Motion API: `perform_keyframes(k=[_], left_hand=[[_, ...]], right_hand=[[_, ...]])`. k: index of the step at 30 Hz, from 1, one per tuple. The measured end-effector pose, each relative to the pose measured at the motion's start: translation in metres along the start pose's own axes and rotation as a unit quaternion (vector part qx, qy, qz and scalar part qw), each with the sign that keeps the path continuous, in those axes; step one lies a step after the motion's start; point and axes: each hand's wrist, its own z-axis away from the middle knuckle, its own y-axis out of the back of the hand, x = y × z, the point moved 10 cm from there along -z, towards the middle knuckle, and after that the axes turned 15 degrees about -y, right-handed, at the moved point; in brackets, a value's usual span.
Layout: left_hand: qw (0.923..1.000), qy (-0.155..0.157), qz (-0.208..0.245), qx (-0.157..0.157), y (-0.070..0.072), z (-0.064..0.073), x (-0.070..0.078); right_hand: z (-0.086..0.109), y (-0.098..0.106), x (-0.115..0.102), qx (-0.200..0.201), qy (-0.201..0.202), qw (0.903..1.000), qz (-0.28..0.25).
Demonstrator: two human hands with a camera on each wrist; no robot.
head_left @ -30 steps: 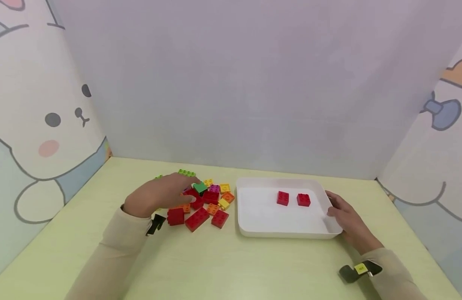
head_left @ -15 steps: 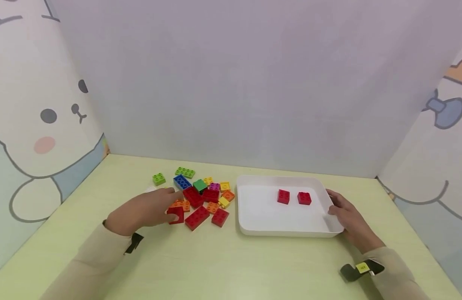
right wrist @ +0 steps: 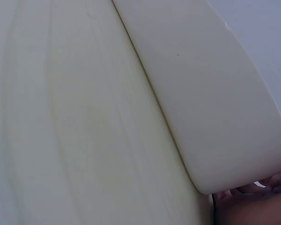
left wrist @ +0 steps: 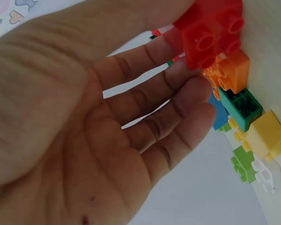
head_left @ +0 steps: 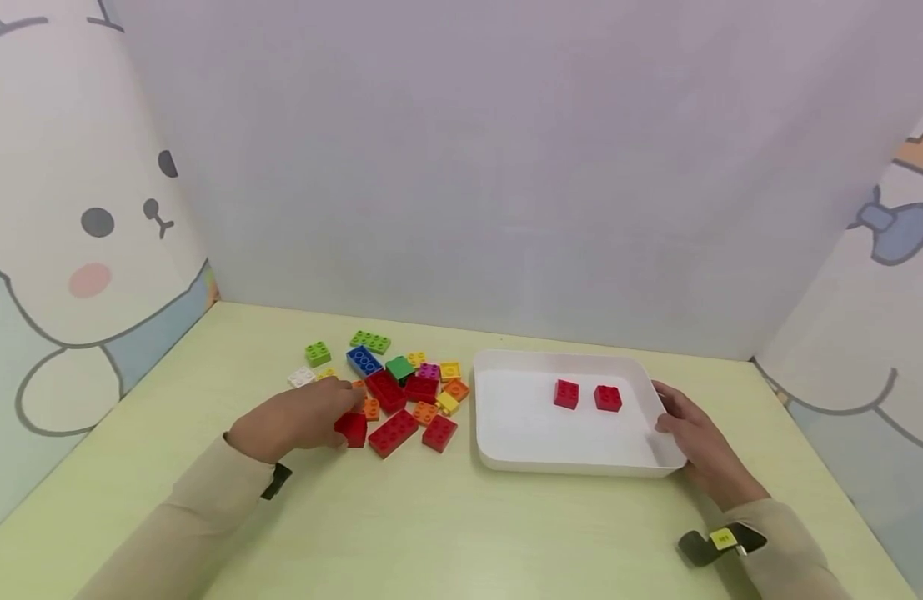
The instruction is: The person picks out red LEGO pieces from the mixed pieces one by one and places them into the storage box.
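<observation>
At the near left edge of a pile of toy building bricks, my left hand [head_left: 299, 421] pinches a red brick [head_left: 352, 430] between thumb and fingers. The left wrist view shows that red brick [left wrist: 210, 35] studs outward at the fingertips, the other fingers extended below it. My right hand [head_left: 694, 437] grips the right rim of a white tray [head_left: 544, 442], thumb over the edge. Two red bricks, one on the left [head_left: 566, 394] and one on the right [head_left: 607, 398], sit in the tray. In the right wrist view the tray wall [right wrist: 201, 93] hides most of the hand.
Several more bricks lie loose left of the tray, among them a long red one [head_left: 393, 433], a smaller red one [head_left: 439, 433], a blue one [head_left: 364, 362] and a green one [head_left: 399, 368]. A pale wall [head_left: 491, 183] closes off the table's back.
My left hand has come back from over the middle of the pile, down and left, and taken hold of the red brick at its near edge. The right hand stays on the tray.
</observation>
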Motion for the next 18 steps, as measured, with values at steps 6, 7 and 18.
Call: perform_keyframes(k=[6,7,18], left_hand=[[0.9999,0.003,0.013,-0.007,-0.002,0.000,0.002],[0.9998,0.000,0.017,-0.008,-0.002,0.000,0.002],[0.9956,-0.055,0.042,0.063,0.040,0.003,0.009]], right_hand=[[-0.001,0.003,0.002,0.004,-0.011,0.9999,0.002],[-0.001,0.003,0.002,0.006,-0.011,0.9999,0.004],[0.000,0.000,0.001,0.004,-0.005,1.0000,-0.003]])
